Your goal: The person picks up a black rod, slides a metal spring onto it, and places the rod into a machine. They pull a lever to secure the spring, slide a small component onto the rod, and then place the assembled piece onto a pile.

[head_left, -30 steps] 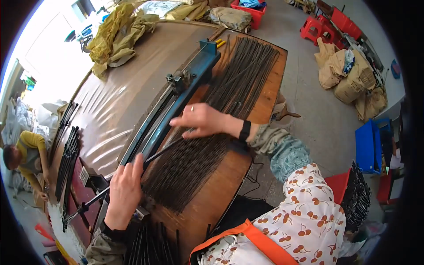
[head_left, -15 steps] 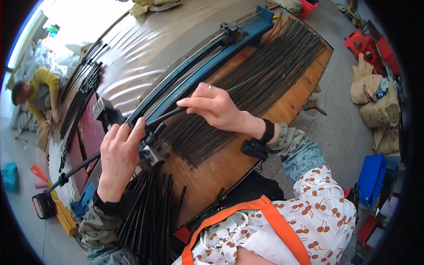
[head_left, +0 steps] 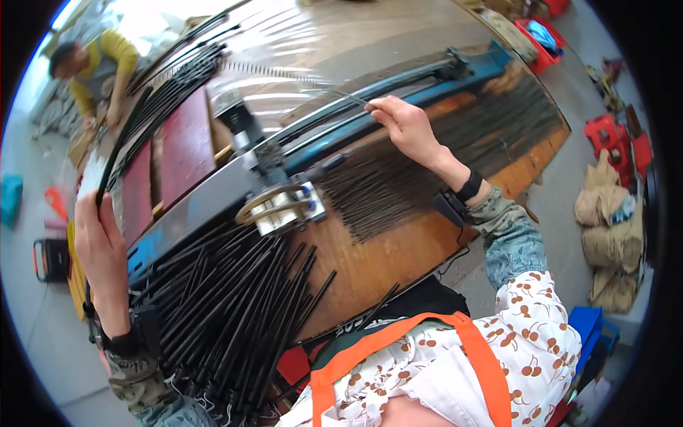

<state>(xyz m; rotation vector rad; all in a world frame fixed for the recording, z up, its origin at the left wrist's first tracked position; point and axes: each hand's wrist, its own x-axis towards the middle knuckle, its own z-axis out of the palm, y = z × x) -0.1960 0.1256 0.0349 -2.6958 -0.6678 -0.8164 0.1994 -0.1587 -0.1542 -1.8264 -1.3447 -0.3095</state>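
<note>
Our left hand (head_left: 103, 252) grasps a black tube (head_left: 115, 153), frame left, and our right hand (head_left: 411, 132) pinches a coil spring (head_left: 284, 73), upper centre, likely light and whippy, best held by its end.

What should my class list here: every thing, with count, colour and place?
Held rod: one, black, left
Spring: one, grey, upper centre
Near rods: many, black, lower left
Far rods: many, black, upper left
Strands: many, dark, table's right, blurred
Table: one, brown, centre
Rail: one, blue, on table
Clamp: one, silver, rail's near end
Boards: two, dark red, left
Basket: one, red, top right
Stools: unclear, red, far right
Sacks: several, brown, right floor
Crate: at least one, blue, lower right
Case: one, black, left floor
Co-worker: one, yellow sleeves, top left
Shirt: one, white with cherries, lower right
Left hand: one, bare, left, gripping rod
Right hand: one, bare, upper centre, pinching spring
</note>
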